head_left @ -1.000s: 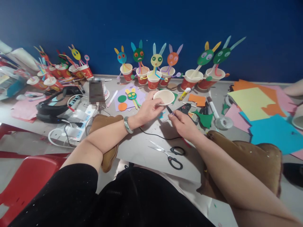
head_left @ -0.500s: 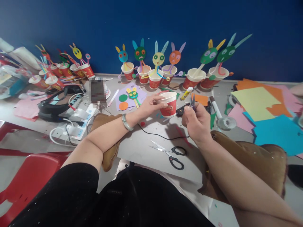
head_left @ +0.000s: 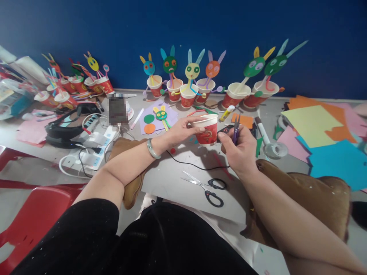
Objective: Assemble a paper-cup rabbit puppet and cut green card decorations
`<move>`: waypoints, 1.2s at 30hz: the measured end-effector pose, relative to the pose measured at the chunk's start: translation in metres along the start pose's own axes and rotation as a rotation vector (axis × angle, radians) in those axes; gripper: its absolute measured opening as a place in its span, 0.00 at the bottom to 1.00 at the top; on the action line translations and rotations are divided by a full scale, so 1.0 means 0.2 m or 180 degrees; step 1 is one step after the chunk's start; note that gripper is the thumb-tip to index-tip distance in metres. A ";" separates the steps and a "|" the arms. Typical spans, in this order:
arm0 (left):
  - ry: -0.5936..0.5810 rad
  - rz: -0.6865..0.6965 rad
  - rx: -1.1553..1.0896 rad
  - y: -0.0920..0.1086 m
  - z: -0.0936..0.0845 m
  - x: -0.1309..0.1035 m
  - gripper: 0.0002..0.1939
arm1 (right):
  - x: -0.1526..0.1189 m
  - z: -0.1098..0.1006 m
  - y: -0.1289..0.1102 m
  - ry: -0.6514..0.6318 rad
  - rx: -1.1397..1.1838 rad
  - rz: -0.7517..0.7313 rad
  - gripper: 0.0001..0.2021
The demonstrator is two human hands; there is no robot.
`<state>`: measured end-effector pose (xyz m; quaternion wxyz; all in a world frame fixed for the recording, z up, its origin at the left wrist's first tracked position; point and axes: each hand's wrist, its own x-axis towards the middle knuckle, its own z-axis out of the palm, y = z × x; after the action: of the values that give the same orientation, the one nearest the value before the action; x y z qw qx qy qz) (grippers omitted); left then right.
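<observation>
My left hand [head_left: 185, 131] is closed on a red paper cup [head_left: 207, 131] with a white rim, thumb on its outer wall and fingers at the rim. The cup is held above the grey table, tilted slightly. In my right hand [head_left: 241, 147], just right of the cup, is a small pair of dark purple scissors [head_left: 236, 130], its blades pointing up; the fingers wrap round its handle. A larger pair of black-handled scissors [head_left: 205, 186] lies partly open on the table in front of me. Behind the cup lies a yellow glue stick [head_left: 227, 113].
Along the blue wall stand several red cups [head_left: 189, 97] with paper rabbit figures. Coloured paper sheets [head_left: 335, 162] lie at the right. A power strip [head_left: 106, 149] and a black headset [head_left: 67, 128] are at the left. A black cable [head_left: 197, 166] crosses the table.
The cup has shifted slightly right and turned, showing more of its printed side. The scissors in my right hand have turned, their blades closer together and more of the purple handle showing.
</observation>
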<state>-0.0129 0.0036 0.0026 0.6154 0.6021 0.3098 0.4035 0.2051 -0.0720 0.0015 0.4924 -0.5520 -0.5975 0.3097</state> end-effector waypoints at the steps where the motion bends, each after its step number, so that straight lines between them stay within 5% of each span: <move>1: -0.0059 0.0040 0.0046 0.00 0.00 0.00 0.30 | 0.00 0.00 0.00 0.0066 0.0020 0.0024 0.20; 10: -0.0474 0.0009 0.0375 0.02 0.00 -0.01 0.29 | 0.02 0.00 -0.04 0.0145 0.0255 -0.0009 0.17; 18: -0.0556 0.0453 0.1349 0.01 -0.02 -0.02 0.29 | 0.03 -0.02 -0.07 -0.0271 -0.0605 -0.0182 0.11; 23: 0.0023 0.0962 0.1677 -0.01 0.01 -0.02 0.50 | -0.01 -0.02 -0.07 -0.0127 -0.0772 -0.0459 0.12; 28: 0.0071 0.0867 0.1751 -0.03 0.01 0.00 0.58 | -0.04 -0.03 -0.03 -0.0170 -0.1040 -0.0930 0.14; 31: 0.0127 0.0797 0.1605 -0.05 -0.03 0.00 0.54 | -0.05 -0.04 -0.02 -0.0189 -0.1248 -0.0967 0.14; 36: 0.0052 0.0295 0.1200 -0.01 -0.02 -0.02 0.29 | -0.05 -0.03 -0.01 -0.0160 -0.1425 -0.0894 0.13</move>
<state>-0.0175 0.0031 -0.0007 0.4700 0.7170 0.3568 0.3711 0.2097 -0.0835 0.0035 0.3812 -0.5509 -0.7339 0.1122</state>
